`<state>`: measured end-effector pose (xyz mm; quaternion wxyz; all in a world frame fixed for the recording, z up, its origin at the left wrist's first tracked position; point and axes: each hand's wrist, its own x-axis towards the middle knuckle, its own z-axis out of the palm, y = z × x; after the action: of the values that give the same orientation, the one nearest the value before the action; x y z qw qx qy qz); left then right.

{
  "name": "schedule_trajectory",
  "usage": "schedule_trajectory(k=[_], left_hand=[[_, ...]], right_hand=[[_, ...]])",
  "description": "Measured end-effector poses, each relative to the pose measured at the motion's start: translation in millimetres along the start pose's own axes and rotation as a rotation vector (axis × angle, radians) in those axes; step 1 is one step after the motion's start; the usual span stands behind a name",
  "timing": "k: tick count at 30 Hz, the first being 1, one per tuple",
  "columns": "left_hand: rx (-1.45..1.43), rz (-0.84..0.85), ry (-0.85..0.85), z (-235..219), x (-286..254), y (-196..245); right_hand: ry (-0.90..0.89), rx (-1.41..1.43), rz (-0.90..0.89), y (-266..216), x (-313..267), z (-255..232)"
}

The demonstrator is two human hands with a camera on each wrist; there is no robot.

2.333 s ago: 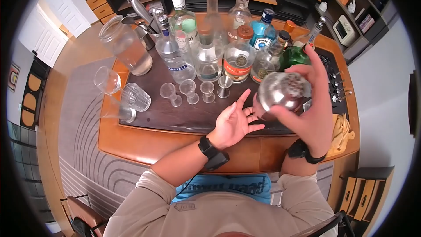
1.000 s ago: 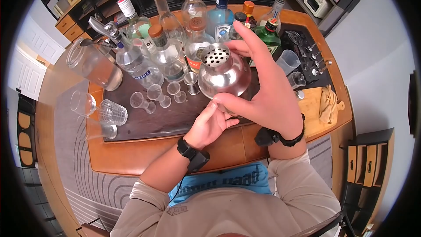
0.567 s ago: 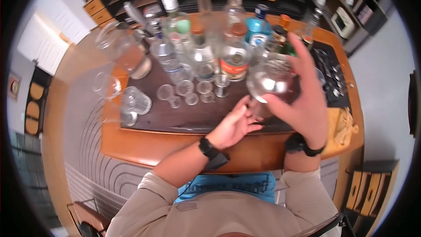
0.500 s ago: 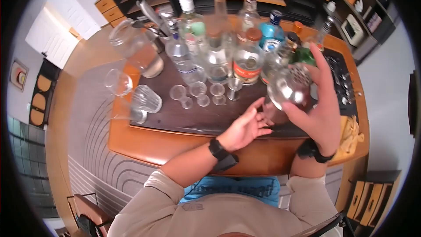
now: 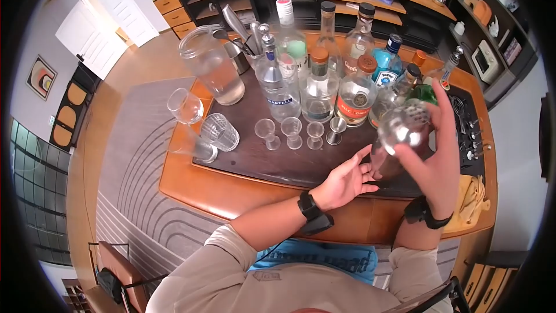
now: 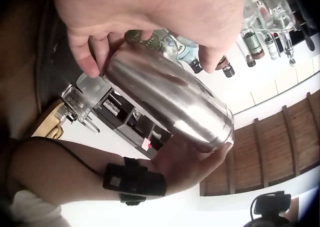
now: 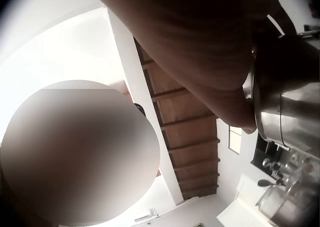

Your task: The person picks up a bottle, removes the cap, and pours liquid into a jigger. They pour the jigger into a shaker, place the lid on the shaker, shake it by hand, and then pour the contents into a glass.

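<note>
A steel cocktail shaker (image 5: 398,134) is held tilted over the near right part of the dark mat, its perforated strainer top (image 5: 418,112) towards the right. My right hand (image 5: 438,171) grips its upper part, thumb on the near side and fingers reaching round the far side. At the lower end, my left hand (image 5: 343,186) is turned palm up, fingers extended and touching the base. In the left wrist view the shaker's long body (image 6: 165,97) spans between both hands. The right wrist view catches only the shaker's side (image 7: 295,104), darkly shaded.
Several bottles, including a Martell one (image 5: 279,90), crowd behind the hands. Stemmed small glasses (image 5: 291,133) and a metal jigger (image 5: 336,130) stand before them. At left are a large jar (image 5: 214,72) and a ribbed glass (image 5: 221,132); a cloth (image 5: 472,197) lies at right.
The head view has shifted, so the table sits further right now. The shaker, nearer the camera with its strainer facing it a second ago, has swung back away. Both hands stay on it.
</note>
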<state>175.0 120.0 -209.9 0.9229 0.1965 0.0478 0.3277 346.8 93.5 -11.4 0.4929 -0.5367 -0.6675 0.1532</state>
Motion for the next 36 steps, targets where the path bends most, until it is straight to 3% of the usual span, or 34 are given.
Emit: schedule_trajectory(k=[2,6,8,9,14,16,20,22,24,26,29,30,34,36], left_hand=[[0.011,-0.001,-0.015,-2.8,0.4,1.2],[-0.021,-0.004,-0.044,-6.2,1.0,0.5],[-0.015,-0.002,-0.022,-5.4,0.5,-3.1],[-0.005,0.008,0.000,-5.2,0.3,-4.1],[0.035,0.016,-0.001,-3.1,0.3,2.6],[0.021,-0.004,-0.020,-2.2,1.4,-0.3],[0.049,-0.009,0.032,-2.3,0.9,0.6],[0.058,-0.001,0.019,-2.0,-0.5,2.1],[0.036,-0.006,-0.038,-2.7,-0.1,2.1],[0.040,-0.011,-0.009,-4.0,0.2,-1.1],[0.063,-0.011,0.035,-4.9,-0.4,-0.5],[0.078,-0.011,0.050,-4.9,-0.3,0.4],[0.071,-0.014,-0.006,-5.7,0.6,0.3],[0.066,-0.017,0.007,-5.6,-0.7,0.3]], right_hand=[[0.008,0.105,0.082,-7.2,2.6,-4.7],[-0.074,0.102,-0.070,-7.5,-4.4,-6.3],[-0.030,-0.100,-0.080,-0.2,1.4,-1.0],[-0.005,-0.039,0.082,-4.7,4.7,0.0],[-0.014,0.140,0.072,-3.7,-0.9,-9.6],[-0.056,-0.084,-0.143,1.1,0.6,-2.9],[0.028,-0.042,0.121,2.7,4.3,-6.6],[0.049,0.055,0.163,-5.0,-0.5,-7.4],[-0.034,-0.054,-0.121,-1.8,-3.2,-8.9],[-0.023,-0.116,-0.155,2.2,2.6,-2.5],[0.082,-0.048,0.181,0.8,9.9,-4.6],[0.080,-0.048,0.179,0.8,7.1,-8.4],[-0.015,0.036,-0.005,-1.5,0.0,-10.1],[-0.015,-0.101,-0.094,-3.0,1.8,1.5]])
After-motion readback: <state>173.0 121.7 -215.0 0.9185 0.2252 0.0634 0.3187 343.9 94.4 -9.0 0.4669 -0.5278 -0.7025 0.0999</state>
